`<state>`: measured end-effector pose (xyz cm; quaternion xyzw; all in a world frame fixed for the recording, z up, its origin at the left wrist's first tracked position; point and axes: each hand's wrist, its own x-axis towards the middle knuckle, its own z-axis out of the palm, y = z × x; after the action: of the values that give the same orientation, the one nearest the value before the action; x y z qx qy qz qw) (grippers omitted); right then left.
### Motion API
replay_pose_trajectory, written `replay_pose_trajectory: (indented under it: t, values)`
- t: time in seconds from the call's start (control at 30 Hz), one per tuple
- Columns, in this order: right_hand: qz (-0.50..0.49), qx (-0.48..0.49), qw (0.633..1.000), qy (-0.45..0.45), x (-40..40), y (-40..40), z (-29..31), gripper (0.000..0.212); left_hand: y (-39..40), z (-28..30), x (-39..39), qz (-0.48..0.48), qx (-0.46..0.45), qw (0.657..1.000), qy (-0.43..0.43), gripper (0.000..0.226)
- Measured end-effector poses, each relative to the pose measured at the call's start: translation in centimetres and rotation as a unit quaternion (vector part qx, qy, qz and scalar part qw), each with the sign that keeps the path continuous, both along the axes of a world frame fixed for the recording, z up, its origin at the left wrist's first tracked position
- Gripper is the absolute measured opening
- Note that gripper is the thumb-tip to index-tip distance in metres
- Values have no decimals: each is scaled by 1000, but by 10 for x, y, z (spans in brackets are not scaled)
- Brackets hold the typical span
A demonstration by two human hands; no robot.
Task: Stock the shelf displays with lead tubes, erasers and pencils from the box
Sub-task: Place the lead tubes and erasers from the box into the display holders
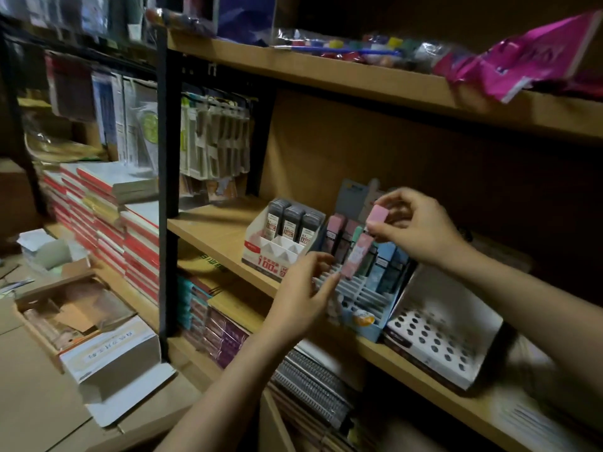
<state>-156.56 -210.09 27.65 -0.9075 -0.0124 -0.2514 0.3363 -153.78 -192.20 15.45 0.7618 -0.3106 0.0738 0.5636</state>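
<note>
My right hand (421, 223) pinches a pink eraser (360, 247) over the slotted display (355, 298), left hand (303, 288) open steadying it, next easing it down a free slot.

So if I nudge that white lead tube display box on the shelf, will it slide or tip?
The display box looks like thin cardboard with only three lead tubes standing at the back, so it is probably light and would slide easily on the smooth shelf. The tall tubes may make it tip backward if pushed high.
</note>
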Motion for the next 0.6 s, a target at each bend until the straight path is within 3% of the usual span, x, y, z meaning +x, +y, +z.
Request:
replay_pose_trajectory:
  t: [0.1, 0.23, 0.43, 0.6]
  values:
    - [-51, -59, 997, -16, -6, -22, 18, 30, 6, -15, 1, 45, 177, 972, -149, 43]
    - [-69, -107, 992, -19, -6, -26, 14, 31, 11, -31, 0, 52, 313, 930, -187, 56]
    - [-40, -167, 984, -47, 23, 4, -8, 24, 18, -33, -1, 53, 346, 917, -193, 62]
    - [-64, -183, 981, -27, 48, 16, -23, 22, 18, -36, 0, 43, 327, 926, -181, 62]
